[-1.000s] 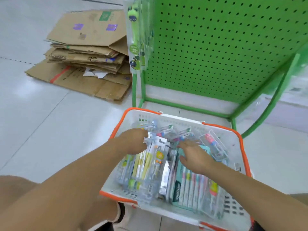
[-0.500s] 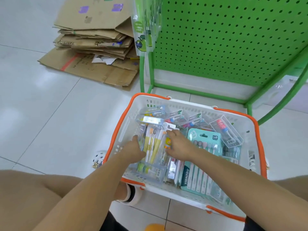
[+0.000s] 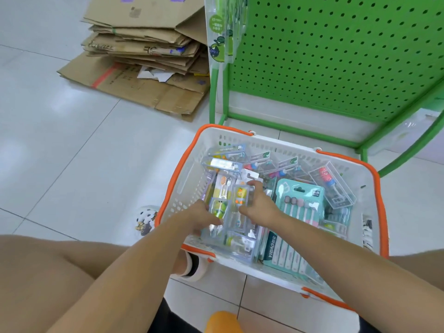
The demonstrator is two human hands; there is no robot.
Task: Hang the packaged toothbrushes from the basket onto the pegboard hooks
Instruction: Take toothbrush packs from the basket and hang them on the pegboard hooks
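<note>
Standing behind the basket (image 3: 374, 188), the pegboard (image 3: 336, 56) rises up and away from both hands, with a few packs (image 3: 221, 32) already hung at its left edge. Inside the basket, toothbrush packs lie flat, long axes running toward the board. Both hands are on the same clear blister packs at the basket's left side. The left hand (image 3: 204, 217) is curled at the lower left edge of the frog pack (image 3: 219, 212). The right hand (image 3: 258, 203) pinches the duck pack (image 3: 241, 195) by its right edge, so it looks nearer to lifting one.
</note>
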